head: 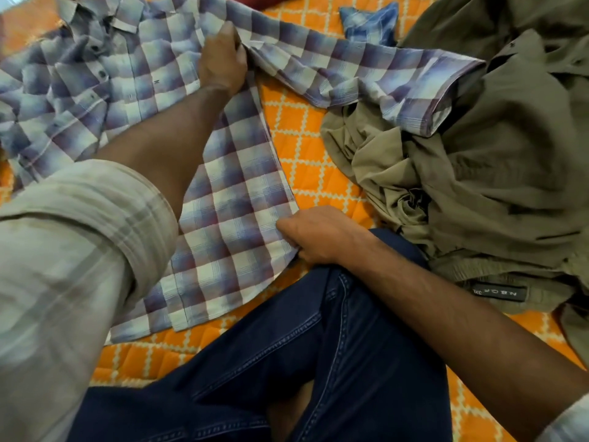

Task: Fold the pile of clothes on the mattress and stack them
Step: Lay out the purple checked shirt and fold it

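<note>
A purple-and-white checked shirt (229, 193) lies spread face up on the orange quilted mattress (306, 154), collar at the far left. My left hand (223, 63) grips the shirt where its right sleeve joins the body. That sleeve (376, 71) stretches out to the right, its cuff lying on an olive-green pile of clothes (484, 173). My right hand (315, 237) pinches the shirt's side edge near the hem, just in front of my knee.
My legs in dark blue jeans (318, 362) fold across the near part of the mattress. A blue checked cloth (373, 22) lies at the back, and a dark red cloth (264, 0) shows at the top edge. The olive pile fills the right side.
</note>
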